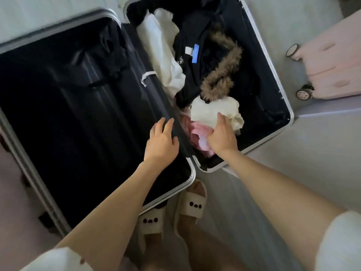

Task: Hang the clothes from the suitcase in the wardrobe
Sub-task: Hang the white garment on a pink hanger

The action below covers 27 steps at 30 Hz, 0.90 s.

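clothes (207,75) in suitcase (273,79) — right hand (222,136) gripping

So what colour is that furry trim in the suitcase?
Brown and tan fur trim, clearest in the head view.

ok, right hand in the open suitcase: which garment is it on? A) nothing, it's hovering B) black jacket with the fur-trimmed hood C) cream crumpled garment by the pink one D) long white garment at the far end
C: the right hand has its grip on the cream crumpled garment, next to the pink garment, near the close end of the right half.
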{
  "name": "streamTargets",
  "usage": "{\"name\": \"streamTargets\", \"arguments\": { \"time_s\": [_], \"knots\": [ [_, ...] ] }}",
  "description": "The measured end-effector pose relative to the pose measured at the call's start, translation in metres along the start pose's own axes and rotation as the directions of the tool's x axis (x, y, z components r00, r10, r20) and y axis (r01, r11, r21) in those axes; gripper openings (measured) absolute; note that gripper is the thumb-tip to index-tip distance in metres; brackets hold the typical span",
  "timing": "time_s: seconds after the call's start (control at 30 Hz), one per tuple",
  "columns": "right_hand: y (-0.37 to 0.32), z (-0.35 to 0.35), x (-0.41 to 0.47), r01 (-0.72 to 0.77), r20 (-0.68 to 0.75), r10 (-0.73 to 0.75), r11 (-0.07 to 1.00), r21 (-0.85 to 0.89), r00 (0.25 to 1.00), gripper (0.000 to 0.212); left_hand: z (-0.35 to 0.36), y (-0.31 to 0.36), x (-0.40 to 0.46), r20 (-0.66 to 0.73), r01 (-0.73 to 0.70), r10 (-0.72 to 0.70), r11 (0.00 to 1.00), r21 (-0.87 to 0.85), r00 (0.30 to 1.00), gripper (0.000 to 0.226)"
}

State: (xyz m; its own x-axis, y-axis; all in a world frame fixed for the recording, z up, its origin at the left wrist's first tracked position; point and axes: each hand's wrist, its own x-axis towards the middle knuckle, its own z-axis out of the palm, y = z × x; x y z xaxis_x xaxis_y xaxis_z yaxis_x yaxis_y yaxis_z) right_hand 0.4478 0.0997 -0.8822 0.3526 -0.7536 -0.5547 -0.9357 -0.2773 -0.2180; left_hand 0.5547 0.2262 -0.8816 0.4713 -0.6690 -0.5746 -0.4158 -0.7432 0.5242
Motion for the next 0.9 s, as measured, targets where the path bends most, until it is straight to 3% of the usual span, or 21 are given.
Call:
{"name": "streamTargets", "arguments": {
  "time_s": [0.17,0.23,0.27,0.33,0.37,0.57,0.9],
  "knots": [
    [0.024,0.021,0.065,-0.092,0.082,0.103,0.987,-0.131,0.991,0.088,0.048,-0.015,0.048,0.072,-0.115,0.098,0.944,0.31,0.993,0.061],
    [0.032,0.028,0.075,-0.107,0.127,0.141,0.964,-0.243,0.982,0.078,0.056,-0.021,0.055,0.107,-0.118,0.084,0.921,0.372,0.991,0.059],
    [0.036,0.029,0.075,-0.094,0.12,0.133,0.953,-0.287,0.984,0.062,0.057,-0.023,0.055,0.118,-0.122,0.082,0.915,0.386,0.99,0.058],
    [0.039,0.029,0.067,-0.058,0.069,0.081,0.955,-0.29,0.994,0.032,0.053,-0.022,0.051,0.152,-0.12,0.067,0.922,0.368,0.986,0.057],
    [0.038,0.025,0.058,-0.049,0.063,0.068,0.964,-0.262,0.996,0.026,0.047,-0.018,0.045,0.177,-0.11,0.052,0.934,0.34,0.983,0.056],
    [0.016,-0.019,-0.007,-0.074,0.069,0.078,0.995,-0.06,0.995,0.027,-0.003,0.018,-0.005,0.244,0.083,-0.098,0.994,0.068,0.965,0.052],
    [-0.06,-0.161,-0.139,-0.182,-0.091,0.207,0.956,0.232,0.974,0.025,-0.155,0.1,-0.128,0.166,0.034,-0.028,0.999,-0.034,0.986,0.052]
  ]
}}
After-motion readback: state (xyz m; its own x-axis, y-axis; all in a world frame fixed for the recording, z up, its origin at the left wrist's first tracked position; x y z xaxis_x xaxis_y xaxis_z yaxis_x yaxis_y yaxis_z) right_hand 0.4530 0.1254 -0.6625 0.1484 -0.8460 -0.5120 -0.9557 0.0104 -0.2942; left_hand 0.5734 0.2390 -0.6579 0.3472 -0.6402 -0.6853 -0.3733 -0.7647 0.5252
